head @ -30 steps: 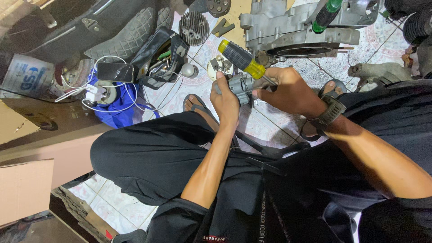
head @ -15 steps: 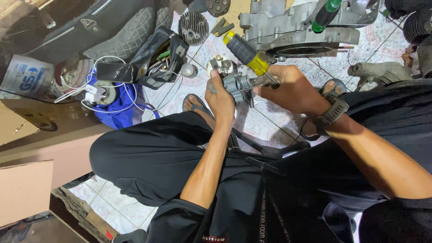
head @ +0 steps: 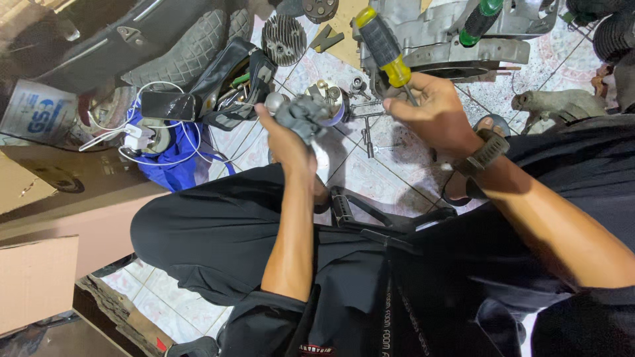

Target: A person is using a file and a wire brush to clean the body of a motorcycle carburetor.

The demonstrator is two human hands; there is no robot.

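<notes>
Hands meet over a tiled floor point(head: 370, 172) in the one head view. The left hand point(head: 286, 135) wraps its grip tight around a small grey metal engine part with knobs and tubes point(head: 311, 109), holding it up above the floor, just in front of the person's black-trousered knee point(head: 198, 238). The right hand point(head: 433, 109) pinches a screwdriver with a yellow and black handle point(head: 383, 43). The handle sticks up and away, and the thin metal tip is hidden under the fingers, so I cannot tell where it points.

Around them lie small silver screws and bolts point(head: 367, 132) on the floor, a big grey metal engine case point(head: 456, 46) past the right hand, a round finned metal piece point(head: 283, 39), a black tool bag point(head: 231, 82) and a blue cloth with white cables point(head: 165, 149).

To do this step well, I think the left hand should hold the part very still. The tip should sit straight in the screw slot before turning. Push gently, turn slowly, and keep loose screws together so none roll away.
</notes>
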